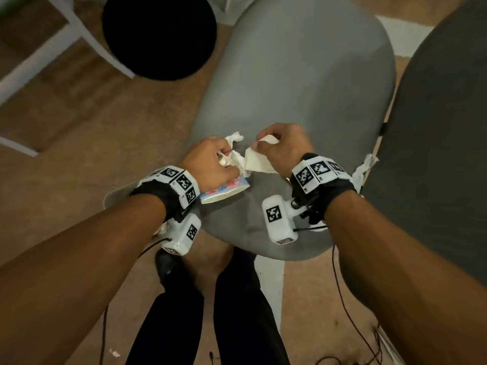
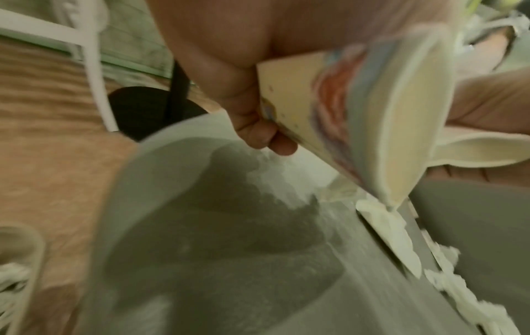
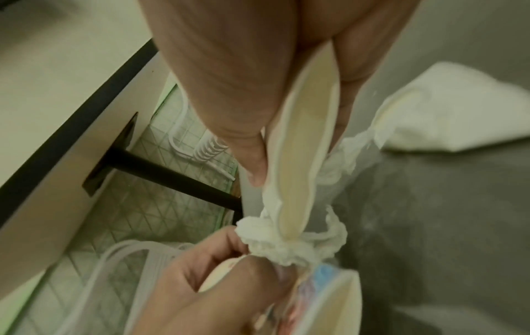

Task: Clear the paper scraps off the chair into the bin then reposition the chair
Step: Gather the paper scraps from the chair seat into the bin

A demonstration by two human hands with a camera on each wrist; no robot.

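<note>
Over the grey chair seat (image 1: 303, 83), the left hand (image 1: 210, 162) grips crumpled tissue (image 1: 234, 159) plus one printed card (image 1: 224, 191); the right hand (image 1: 284, 148) pinches one folded paper (image 1: 257, 162); one scrap (image 1: 365, 167) lies at the seat's right edge

Wood-look floor (image 1: 79, 122) all around. Black round disc (image 1: 159, 35) on the floor at 11 o'clock, looks like a table base, with a black post (image 2: 178, 90) rising from it in the left wrist view. White frame bars (image 1: 87, 35) cross the floor at 10 o'clock, just beside the disc. Dark grey curved surface (image 1: 442, 154) fills 2–3 o'clock. Black trousers (image 1: 237, 312) at 6 o'clock, dark shoe (image 1: 166, 264) just left of them. Thin dark cables (image 1: 350, 312) trail over the floor at 5 o'clock. Right wrist view: pale tabletop underside (image 3: 57, 90) with black edge, green grid mat (image 3: 160, 217) under it.
</note>
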